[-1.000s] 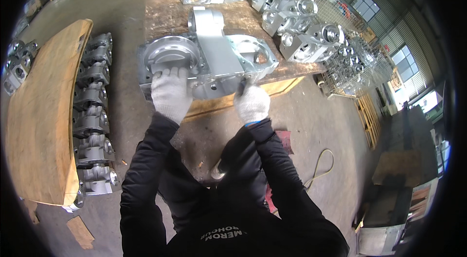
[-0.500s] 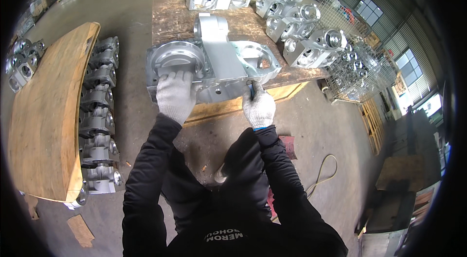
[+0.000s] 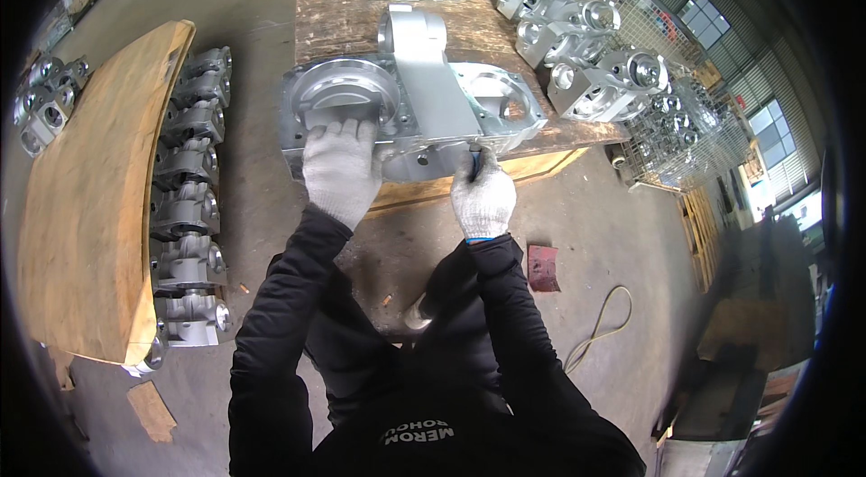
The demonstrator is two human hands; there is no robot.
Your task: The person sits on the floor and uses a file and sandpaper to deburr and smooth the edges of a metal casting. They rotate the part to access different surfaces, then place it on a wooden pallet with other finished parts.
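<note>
A large silver metal casting (image 3: 424, 102) with two round housings lies on a wooden pallet table (image 3: 343, 17). My left hand (image 3: 341, 172), in a white glove, lies over the casting's front left side below the round housing and holds it. My right hand (image 3: 483, 197), also gloved, is closed around a small dark tool (image 3: 474, 163) whose tip touches the casting's front edge near the middle. Both black sleeves reach up from the lower edge.
More silver castings (image 3: 586, 53) crowd the pallet's far and right side. A row of grey castings (image 3: 185, 197) stands on the floor beside a curved wooden board (image 3: 81, 206). A wire cage (image 3: 686, 125), a red block (image 3: 543, 268) and a cord (image 3: 604, 324) are at the right.
My right hand with the tool has slid slightly right along the casting's front edge. My left hand stays on the casting's left side.
</note>
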